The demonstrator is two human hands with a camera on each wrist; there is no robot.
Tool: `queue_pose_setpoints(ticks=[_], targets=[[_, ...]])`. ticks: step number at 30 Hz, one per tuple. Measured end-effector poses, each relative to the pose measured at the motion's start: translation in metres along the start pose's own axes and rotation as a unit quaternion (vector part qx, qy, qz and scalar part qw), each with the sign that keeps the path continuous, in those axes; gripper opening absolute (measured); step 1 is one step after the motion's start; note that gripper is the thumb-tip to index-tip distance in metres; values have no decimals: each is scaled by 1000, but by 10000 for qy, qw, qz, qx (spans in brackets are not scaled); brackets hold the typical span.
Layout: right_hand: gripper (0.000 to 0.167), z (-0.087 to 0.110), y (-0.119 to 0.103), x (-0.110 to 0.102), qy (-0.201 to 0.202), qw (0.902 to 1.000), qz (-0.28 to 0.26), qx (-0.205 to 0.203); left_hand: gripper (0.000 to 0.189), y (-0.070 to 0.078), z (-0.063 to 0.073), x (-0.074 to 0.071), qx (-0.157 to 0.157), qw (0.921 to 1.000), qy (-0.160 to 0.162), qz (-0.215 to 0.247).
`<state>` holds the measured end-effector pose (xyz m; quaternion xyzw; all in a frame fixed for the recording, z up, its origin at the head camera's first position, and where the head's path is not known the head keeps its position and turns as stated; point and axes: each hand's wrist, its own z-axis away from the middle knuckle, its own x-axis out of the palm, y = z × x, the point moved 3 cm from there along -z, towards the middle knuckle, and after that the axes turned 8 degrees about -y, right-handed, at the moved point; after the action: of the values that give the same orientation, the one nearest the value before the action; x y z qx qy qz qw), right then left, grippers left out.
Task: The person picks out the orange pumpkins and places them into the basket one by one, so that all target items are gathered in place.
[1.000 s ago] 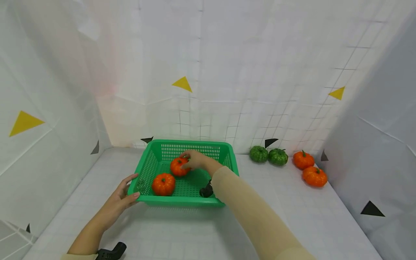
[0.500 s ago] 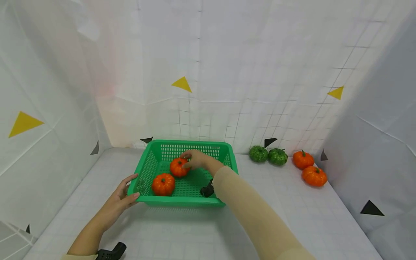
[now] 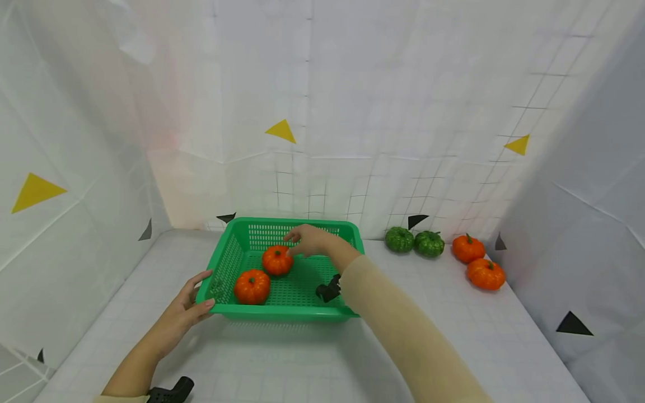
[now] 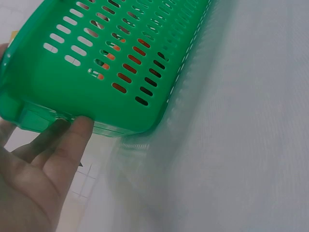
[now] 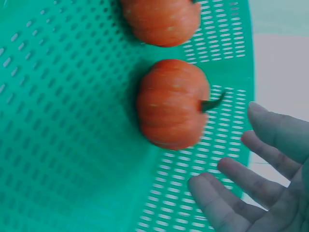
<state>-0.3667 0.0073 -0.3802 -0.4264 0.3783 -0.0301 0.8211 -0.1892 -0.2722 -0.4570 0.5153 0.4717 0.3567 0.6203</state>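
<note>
On the counter [image 3: 282, 364], a green basket [image 3: 292, 312] contains two orange pumpkins: the nearer pumpkin [image 3: 252, 286] toward the basket's 8 o'clock, the farther pumpkin [image 3: 277, 261] toward 11. The left hand [image 3: 182, 309] grips the rim around 8 o'clock, while the right hand [image 3: 312, 240], its fingers apart, hangs over the basket just off the farther pumpkin's 2 o'clock side. Outside, two green gourds [image 3: 400, 239] sit at the basket's 2 o'clock and two more orange pumpkins [image 3: 486, 274] at 3.

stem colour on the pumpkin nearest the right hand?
Dark green; the stem shows best in the right wrist view.
</note>
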Motion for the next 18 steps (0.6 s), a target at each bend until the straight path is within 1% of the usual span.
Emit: queue_pose_setpoints(ticks=[4,9,11,18], targets=[[48,14,-9,-5,-73,9987,507,25,70,-2,0,-1,26,10000,-21,5],[46,31,-14,-8,-53,9939,1097,-63,70,-4,0,-1,40,10000,-38,18],[45,39,-15,-9,-49,9924,1226,-112,70,-5,0,0,43,10000,-59,25],[48,62,-14,-9,-120,9919,1240,-261,70,-3,0,0,70,9999,-64,35]])
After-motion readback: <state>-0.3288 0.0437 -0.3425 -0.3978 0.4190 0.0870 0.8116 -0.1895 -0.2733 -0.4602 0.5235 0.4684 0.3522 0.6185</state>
